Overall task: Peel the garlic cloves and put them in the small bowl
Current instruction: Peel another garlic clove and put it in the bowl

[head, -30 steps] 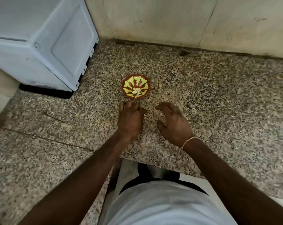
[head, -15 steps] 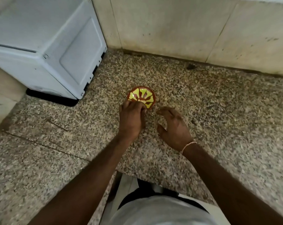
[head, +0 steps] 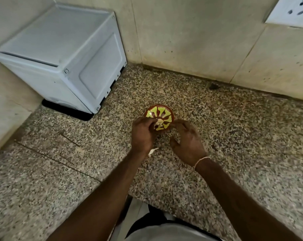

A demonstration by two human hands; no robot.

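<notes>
At centre frame on the speckled counter (head: 234, 136), the left hand (head: 142, 134) pinches a pale garlic clove (head: 158, 121) over the small bowl (head: 160, 115), while the right hand (head: 188, 139) hovers beside it, fingers loosely curled and holding nothing.

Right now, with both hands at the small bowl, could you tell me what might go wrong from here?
The left hand reaches its fingers over the small bowl's near rim; a nudge could tip it and spill the pale pieces inside. A pale scrap lies on the countertop under the left wrist and might be swept off. The right hand hovers close and may bump the bowl.
</notes>
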